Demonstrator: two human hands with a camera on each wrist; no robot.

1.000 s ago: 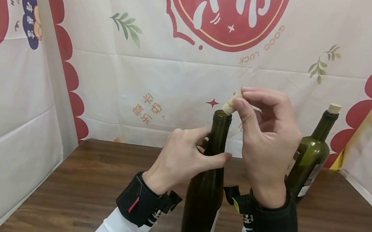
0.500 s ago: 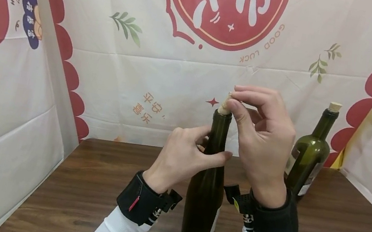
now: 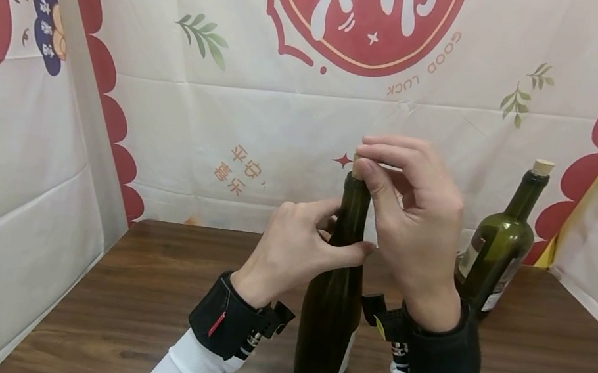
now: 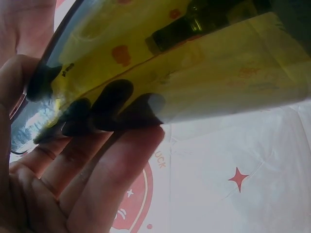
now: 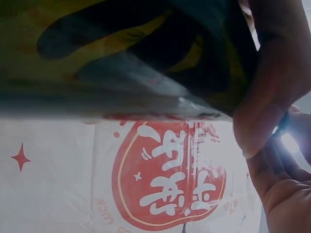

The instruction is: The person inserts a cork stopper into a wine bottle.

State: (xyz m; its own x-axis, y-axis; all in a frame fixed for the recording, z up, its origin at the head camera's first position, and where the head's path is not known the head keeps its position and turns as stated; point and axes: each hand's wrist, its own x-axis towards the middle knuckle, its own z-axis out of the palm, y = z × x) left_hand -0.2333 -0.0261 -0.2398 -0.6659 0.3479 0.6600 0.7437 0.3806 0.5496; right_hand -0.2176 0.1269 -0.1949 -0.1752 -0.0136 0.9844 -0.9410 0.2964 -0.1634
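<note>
A dark green wine bottle (image 3: 328,325) stands upright on the table in the head view. My left hand (image 3: 294,249) grips it just below the neck, thumb across the near side and fingers behind. At the mouth, my right hand (image 3: 420,214) pinches a pale cork (image 3: 357,167) between thumb and fingers. The cork is upright in or on the mouth; how deep it sits is hidden. In the left wrist view the fingers (image 4: 116,170) press the green glass (image 4: 204,73). The right wrist view shows the bottle close up (image 5: 121,58) and part of the right hand (image 5: 286,194).
A second green bottle (image 3: 499,242) with a cork in its mouth stands at the right, behind my right wrist. The brown wooden table (image 3: 132,317) ends at a printed cloth (image 3: 193,141) hung behind and along both sides.
The cork, tilted above the mouth one second ago, has come left and down onto it and now stands upright. My right hand moved left with it; the left hand kept its grip.
</note>
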